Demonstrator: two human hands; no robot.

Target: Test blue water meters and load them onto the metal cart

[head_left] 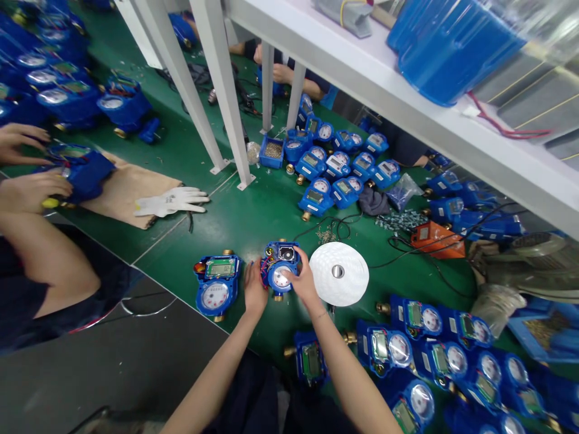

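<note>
Both my hands are on a blue water meter (279, 265) with its top open, red wires showing inside, lying on the green bench (253, 217). My left hand (254, 290) grips its left side with fingers closed against the body. My right hand (302, 278) wraps over its right side, thumb on the dial. A second blue meter (217, 284) with a display and dial lies just to the left. A white roll of tape (339, 273) lies flat right beside my right hand.
Several blue meters lie grouped at the back (337, 169) and along the near right (429, 349). An orange device (432, 238), loose screws (400, 220), a white glove (174, 201) on brown board, white frame legs (226, 96). Another person's hands (27, 181) work on a meter at left.
</note>
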